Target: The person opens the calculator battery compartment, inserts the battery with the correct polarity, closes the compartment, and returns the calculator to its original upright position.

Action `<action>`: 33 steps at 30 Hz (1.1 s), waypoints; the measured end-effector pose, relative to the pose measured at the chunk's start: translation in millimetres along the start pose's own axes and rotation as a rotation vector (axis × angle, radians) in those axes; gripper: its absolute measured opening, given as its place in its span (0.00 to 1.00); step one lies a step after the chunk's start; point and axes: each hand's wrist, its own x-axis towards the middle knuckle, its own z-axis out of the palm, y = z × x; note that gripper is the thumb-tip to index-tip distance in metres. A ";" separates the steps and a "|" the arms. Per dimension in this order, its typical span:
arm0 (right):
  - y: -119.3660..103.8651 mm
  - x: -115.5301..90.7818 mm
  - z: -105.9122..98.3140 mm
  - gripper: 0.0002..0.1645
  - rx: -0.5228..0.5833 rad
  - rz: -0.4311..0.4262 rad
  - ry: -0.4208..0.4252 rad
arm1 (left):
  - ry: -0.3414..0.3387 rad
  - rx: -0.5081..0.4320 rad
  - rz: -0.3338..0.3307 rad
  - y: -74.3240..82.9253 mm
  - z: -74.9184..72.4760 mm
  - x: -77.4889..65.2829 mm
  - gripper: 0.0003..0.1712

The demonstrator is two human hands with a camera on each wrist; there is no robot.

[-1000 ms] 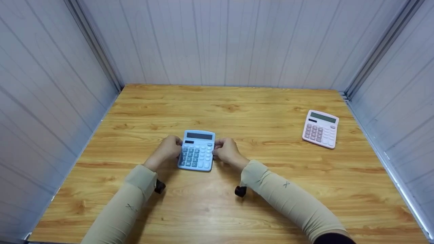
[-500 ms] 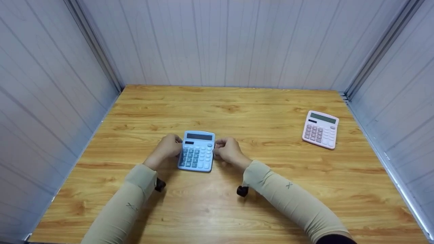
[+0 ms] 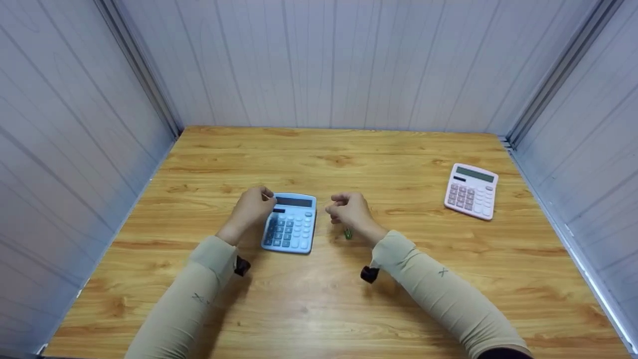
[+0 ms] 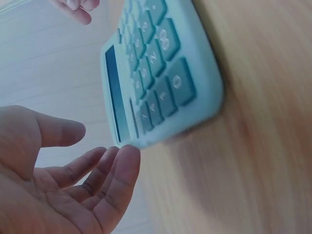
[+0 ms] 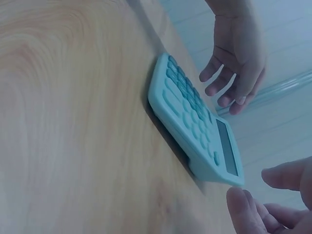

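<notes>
A light blue calculator (image 3: 303, 227) lies face up on the wooden table, its screen end toward the far wall. My left hand (image 3: 252, 205) hovers at its upper left corner, overlapping it in the head view. In the left wrist view, a gap shows between that hand's thumb and loosely bent fingers (image 4: 127, 168), with nothing held. To the right of the calculator and apart from it is my right hand (image 3: 353, 212), thumb and fingers relaxed. The right wrist view shows its fingertips (image 5: 237, 200) near the calculator's raised screen end.
A pink calculator (image 3: 471, 192) lies slightly turned on the right side of the table (image 3: 319, 309). A small green thing (image 3: 348, 233) shows just under my right hand. Pale panelled walls (image 3: 319, 65) close off the back and both sides.
Both hands have let go of the blue calculator's sides. The right hand has drawn away to the right; the left has risen toward the top corner. The calculator stays about where it was.
</notes>
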 end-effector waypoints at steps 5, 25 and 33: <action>-3.2 -0.5 -15.5 0.28 -0.008 -0.014 0.017 | 0.015 -0.043 -0.007 10.7 2.8 0.5 0.23; -4.7 -1.1 -56.1 0.28 -0.020 -0.028 0.045 | 0.031 -0.114 0.038 39.7 21.0 7.5 0.22; -1.7 -0.1 -69.5 0.29 -0.032 -0.024 0.060 | 0.028 -0.100 0.087 49.2 29.4 7.3 0.20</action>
